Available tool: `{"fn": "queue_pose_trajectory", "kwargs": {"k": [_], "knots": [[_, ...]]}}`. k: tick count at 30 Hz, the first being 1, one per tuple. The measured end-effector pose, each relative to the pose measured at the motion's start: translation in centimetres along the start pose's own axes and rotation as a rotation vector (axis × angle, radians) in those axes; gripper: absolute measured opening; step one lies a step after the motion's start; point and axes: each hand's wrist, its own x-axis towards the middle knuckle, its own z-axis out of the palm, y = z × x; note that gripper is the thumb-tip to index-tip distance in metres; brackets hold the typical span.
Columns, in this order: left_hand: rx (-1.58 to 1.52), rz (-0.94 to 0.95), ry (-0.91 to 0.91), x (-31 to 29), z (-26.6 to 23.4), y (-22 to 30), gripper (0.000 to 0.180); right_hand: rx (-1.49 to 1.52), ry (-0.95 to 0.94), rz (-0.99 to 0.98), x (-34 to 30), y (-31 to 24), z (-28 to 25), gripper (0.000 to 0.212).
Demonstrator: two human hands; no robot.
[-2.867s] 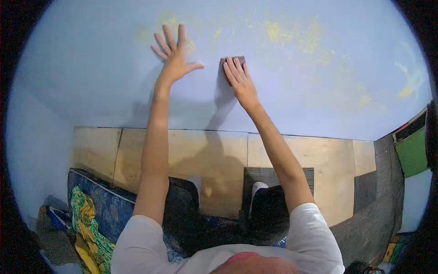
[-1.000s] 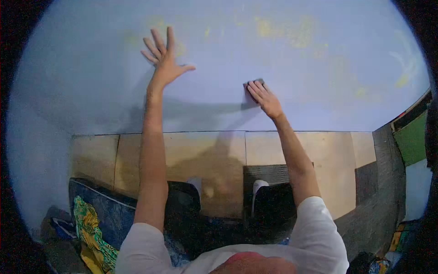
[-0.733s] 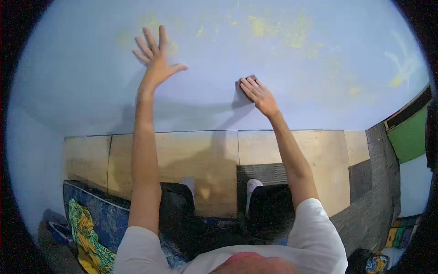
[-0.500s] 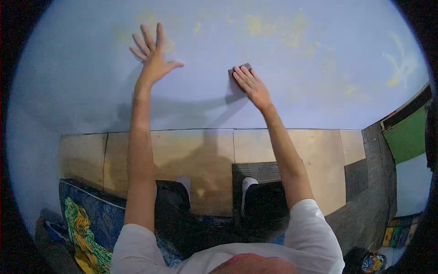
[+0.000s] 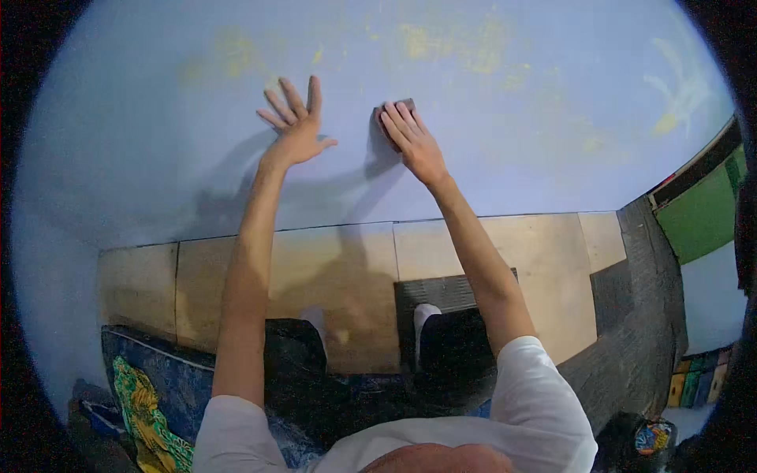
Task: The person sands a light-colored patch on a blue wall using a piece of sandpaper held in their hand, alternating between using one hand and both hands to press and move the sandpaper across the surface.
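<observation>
A pale blue wall (image 5: pixel 505 165) with worn yellow patches fills the upper part of the view. My right hand (image 5: pixel 414 146) presses a dark brown, flat piece of sandpaper (image 5: pixel 380 120) to it, fingers together over the top. The sandpaper's far and left edges show past the fingers; the rest is hidden under the hand. To the left, my left hand (image 5: pixel 296 134) is open with its fingers spread and holds nothing. It is at the wall, but whether the palm touches cannot be seen.
Wooden boards (image 5: pixel 363 299) and dark grey mats (image 5: pixel 434 292) cover the floor around my feet. A blue mattress (image 5: pixel 150 359) with a yellow-green patterned cloth (image 5: pixel 146 406) lies at the lower left. A green panel (image 5: pixel 702 217) stands at the right.
My left hand has come down and to the right, nearer the other hand. My right hand and the sandpaper sit slightly further left and up. The whole view has tilted a little.
</observation>
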Motion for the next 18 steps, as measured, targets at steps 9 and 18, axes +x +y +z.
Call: {"fn": "queue_pose_trajectory", "kwargs": {"k": [9,18], "knots": [[-0.006,0.025,0.044,1.4,0.5,1.9,0.139,0.046,0.065,0.211,-6.9,0.2,4.1,0.069],[0.02,0.014,0.075,0.7,0.8,1.0,0.142,0.009,0.039,0.08,-1.0,0.9,0.5,0.071]]}}
